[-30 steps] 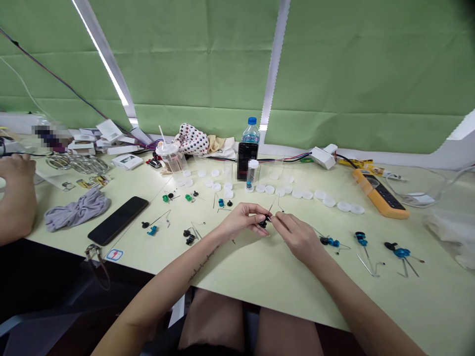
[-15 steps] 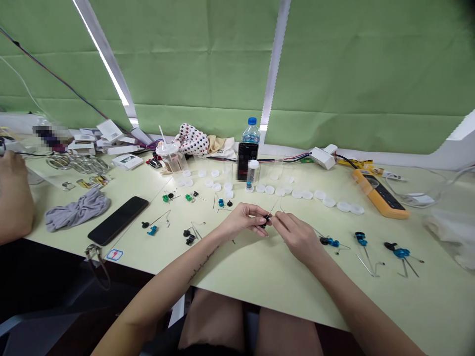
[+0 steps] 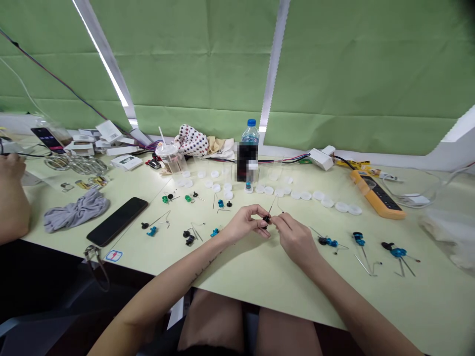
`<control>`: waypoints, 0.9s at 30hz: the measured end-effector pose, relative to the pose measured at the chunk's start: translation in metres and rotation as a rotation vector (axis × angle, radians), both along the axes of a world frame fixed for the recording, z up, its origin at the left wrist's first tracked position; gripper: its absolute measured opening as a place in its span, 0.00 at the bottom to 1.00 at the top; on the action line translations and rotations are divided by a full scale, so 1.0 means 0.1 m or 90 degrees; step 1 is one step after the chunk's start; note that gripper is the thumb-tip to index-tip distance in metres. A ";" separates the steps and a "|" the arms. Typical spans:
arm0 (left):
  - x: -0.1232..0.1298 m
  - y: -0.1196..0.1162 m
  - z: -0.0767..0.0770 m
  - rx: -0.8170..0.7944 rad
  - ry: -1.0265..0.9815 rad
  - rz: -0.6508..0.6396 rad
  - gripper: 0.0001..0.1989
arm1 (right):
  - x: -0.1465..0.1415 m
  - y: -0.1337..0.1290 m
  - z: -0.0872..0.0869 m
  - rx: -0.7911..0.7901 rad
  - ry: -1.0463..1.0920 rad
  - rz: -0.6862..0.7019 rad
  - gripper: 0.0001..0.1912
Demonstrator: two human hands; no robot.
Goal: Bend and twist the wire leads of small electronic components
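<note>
My left hand [image 3: 249, 222] pinches a small black part [image 3: 266, 220] between thumb and fingers, above the middle of the table. From the part rises a thin metal wire [image 3: 272, 203], bent at its top, with its far end coming down by my right hand. My right hand [image 3: 295, 235] is closed, fingertips against the part's right side; whatever they grip is hidden. Beyond my left forearm lies a blue part [image 3: 214, 232], partly covered. Right of my right hand lie blue and black parts [image 3: 331, 242] with thin wires, and more such sets [image 3: 399, 252] farther right.
White round caps [image 3: 295, 195] run in a row behind my hands, near clear tubes. A bottle [image 3: 251, 131] stands at the back. An orange multimeter [image 3: 378, 195] lies right; a phone [image 3: 118, 221] and grey scrunchie [image 3: 76, 210] lie left. Another person's arm [image 3: 13, 202] rests far left.
The bent wire at the black part has shifted slightly left and closer to my left hand. My left forearm has moved a little, uncovering the blue part behind it.
</note>
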State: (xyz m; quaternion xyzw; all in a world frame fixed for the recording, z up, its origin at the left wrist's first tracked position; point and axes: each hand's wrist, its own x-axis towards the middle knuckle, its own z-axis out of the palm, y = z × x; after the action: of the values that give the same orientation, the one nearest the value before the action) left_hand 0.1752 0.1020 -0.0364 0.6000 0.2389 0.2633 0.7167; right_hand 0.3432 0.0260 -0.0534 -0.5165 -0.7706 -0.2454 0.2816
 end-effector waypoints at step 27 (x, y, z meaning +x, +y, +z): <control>-0.05 0.15 -0.05 0.126 0.060 0.185 0.13 | -0.12 0.04 -0.06 -0.295 -0.104 0.063 0.11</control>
State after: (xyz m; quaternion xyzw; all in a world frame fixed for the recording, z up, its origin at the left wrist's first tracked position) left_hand 0.1705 0.1174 -0.0414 0.6383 0.3294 0.3583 0.5964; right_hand 0.3311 0.0299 -0.0599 -0.5073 -0.8507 -0.0893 0.1044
